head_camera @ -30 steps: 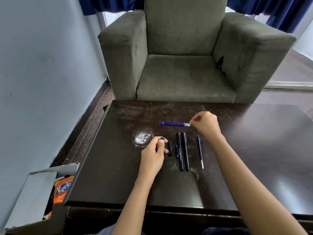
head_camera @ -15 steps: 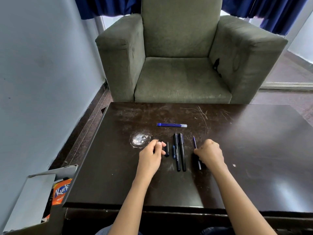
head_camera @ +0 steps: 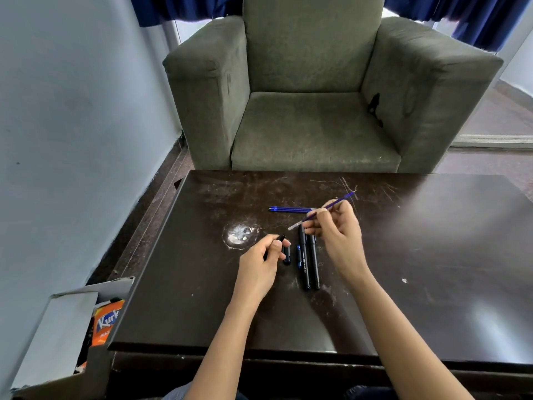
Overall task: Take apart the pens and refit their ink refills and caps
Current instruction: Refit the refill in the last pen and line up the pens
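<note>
My right hand (head_camera: 339,235) pinches a thin blue ink refill (head_camera: 334,204), lifted off the table and slanting up to the right, its pale tip pointing left. My left hand (head_camera: 264,262) holds a short black pen barrel (head_camera: 277,239) between thumb and fingers, most of it hidden in the fist. On the dark table (head_camera: 432,255) between the hands lie two long black pens (head_camera: 308,264), a black cap (head_camera: 286,255) and a small blue piece (head_camera: 299,256). Farther back a few blue refills (head_camera: 290,209) lie side by side.
A grey-green armchair (head_camera: 314,90) stands just behind the table. A pale scuffed patch (head_camera: 240,235) marks the tabletop left of the pens. On the floor at the left sits an open cardboard box (head_camera: 57,336) holding an orange snack packet (head_camera: 106,321).
My right hand picked the single refill up off the table right of the pens and raised it. My left hand lifted slightly with the black barrel still in it.
</note>
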`<action>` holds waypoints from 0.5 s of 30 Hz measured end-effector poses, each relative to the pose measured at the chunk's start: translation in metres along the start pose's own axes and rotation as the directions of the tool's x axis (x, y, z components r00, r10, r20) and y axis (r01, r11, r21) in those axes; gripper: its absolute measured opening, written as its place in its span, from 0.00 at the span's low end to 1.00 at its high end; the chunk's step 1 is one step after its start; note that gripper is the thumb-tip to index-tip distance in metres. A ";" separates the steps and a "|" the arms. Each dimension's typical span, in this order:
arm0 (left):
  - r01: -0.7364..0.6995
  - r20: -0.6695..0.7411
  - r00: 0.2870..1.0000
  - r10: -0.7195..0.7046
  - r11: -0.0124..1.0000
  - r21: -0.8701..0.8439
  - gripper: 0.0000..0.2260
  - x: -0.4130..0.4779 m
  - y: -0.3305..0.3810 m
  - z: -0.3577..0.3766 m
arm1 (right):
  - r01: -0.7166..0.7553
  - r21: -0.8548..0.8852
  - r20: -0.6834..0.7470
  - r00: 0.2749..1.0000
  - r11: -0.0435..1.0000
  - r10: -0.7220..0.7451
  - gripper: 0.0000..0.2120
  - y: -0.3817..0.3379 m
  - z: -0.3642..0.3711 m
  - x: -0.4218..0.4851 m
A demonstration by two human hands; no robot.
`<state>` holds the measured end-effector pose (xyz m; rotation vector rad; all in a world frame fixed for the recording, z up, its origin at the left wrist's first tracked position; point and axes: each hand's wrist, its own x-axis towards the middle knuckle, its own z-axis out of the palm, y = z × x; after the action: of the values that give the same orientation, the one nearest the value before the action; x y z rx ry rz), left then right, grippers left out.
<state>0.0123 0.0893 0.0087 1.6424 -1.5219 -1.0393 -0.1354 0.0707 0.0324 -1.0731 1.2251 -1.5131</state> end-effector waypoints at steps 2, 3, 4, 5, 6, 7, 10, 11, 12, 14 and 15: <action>0.000 -0.001 1.000 0.000 1.000 0.001 0.12 0.001 -0.001 0.000 | 0.007 -0.050 0.026 1.000 0.999 -0.005 0.02 0.004 0.003 -0.001; -0.002 0.001 1.000 0.002 1.000 -0.001 0.12 0.001 -0.001 0.000 | 0.010 -0.073 0.036 0.999 0.997 -0.007 0.02 0.005 0.004 0.000; -0.004 0.005 1.000 0.004 1.000 -0.002 0.12 0.001 -0.001 0.000 | 0.008 -0.093 0.044 0.999 0.996 -0.004 0.02 0.006 0.005 -0.001; -0.007 0.008 1.000 0.007 1.000 -0.004 0.12 0.001 -0.001 0.000 | 0.005 -0.111 0.054 0.999 0.994 0.001 0.02 0.006 0.006 -0.001; -0.010 0.010 1.000 0.010 1.000 -0.005 0.12 0.001 -0.001 0.000 | -0.001 -0.133 0.065 0.998 0.991 0.010 0.02 0.006 0.007 -0.001; -0.015 0.011 1.000 0.015 1.000 -0.005 0.12 0.001 -0.001 0.000 | -0.004 -0.163 0.080 0.997 0.987 0.017 0.03 0.007 0.007 -0.002; -0.019 0.009 1.000 0.019 1.000 -0.003 0.12 0.002 -0.002 0.000 | 0.005 -0.309 0.155 0.987 0.951 0.045 0.02 0.009 0.009 -0.003; -0.014 0.004 1.000 0.014 1.000 -0.003 0.12 0.002 -0.002 0.000 | 0.023 -0.379 0.191 0.980 0.925 0.054 0.03 0.010 0.009 -0.003; -0.012 -0.006 1.000 0.012 1.000 -0.001 0.12 0.003 -0.002 0.000 | 0.040 -0.449 0.225 0.972 0.893 0.070 0.05 0.012 0.009 -0.002; -0.025 -0.037 0.999 0.025 1.000 0.005 0.12 0.003 -0.002 -0.001 | 0.065 -0.570 0.255 0.962 0.819 0.101 0.10 0.015 0.009 -0.001; -0.033 -0.053 0.998 0.033 0.999 0.005 0.12 0.002 -0.002 -0.002 | 0.098 -0.639 0.258 0.962 0.763 0.093 0.11 0.019 0.007 0.000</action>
<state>0.0152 0.0871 0.0077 1.6295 -1.5120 -0.9688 -0.1262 0.0665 0.0151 -1.6731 1.5870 -0.8813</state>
